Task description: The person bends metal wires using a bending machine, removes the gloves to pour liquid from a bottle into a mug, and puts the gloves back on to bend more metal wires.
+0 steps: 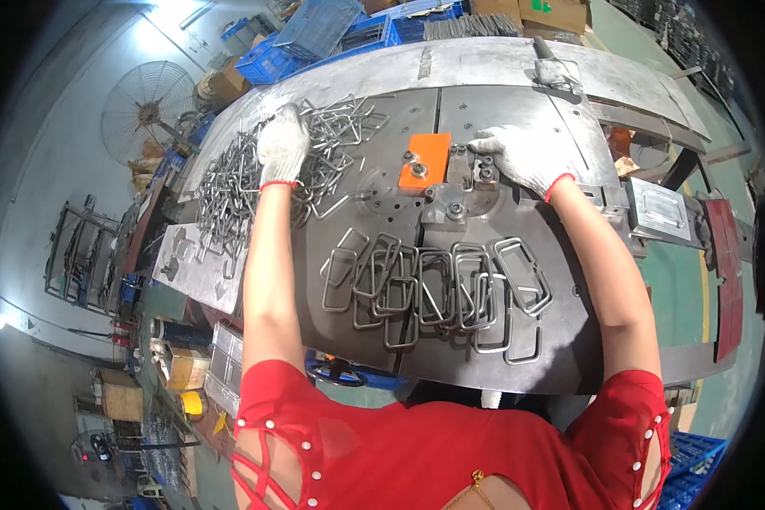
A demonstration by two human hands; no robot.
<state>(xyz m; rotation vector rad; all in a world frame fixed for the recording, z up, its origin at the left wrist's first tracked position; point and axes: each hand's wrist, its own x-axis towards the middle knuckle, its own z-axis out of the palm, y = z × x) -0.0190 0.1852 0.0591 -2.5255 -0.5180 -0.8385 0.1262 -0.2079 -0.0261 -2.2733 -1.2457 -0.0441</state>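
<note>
Finished wire rectangles (438,293) sit along the table's (518,110) near edge. Left hand (282,146), gloved, closes on the tangled bent-wire pile (255,174) at the left edge; right hand (518,157) presses flat by the orange jig (425,160). Stiff, light, snaggy stuff, so I'd grab a straight leg.

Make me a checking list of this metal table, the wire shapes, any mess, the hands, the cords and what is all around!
Surface: grey steel worktable, curved by the lens, with bolt holes.
Job's things: orange block on a bending jig; pile of bent wire pieces at the left; row of finished wire rectangles near the person.
Clutter: small metal plate at the left edge.
Hands: left hand, gloved, on the wire pile; right hand, gloved, resting at the jig.
Cables: nothing seen.
Surroundings: blue crates, floor fan, cardboard boxes, green floor.
</note>
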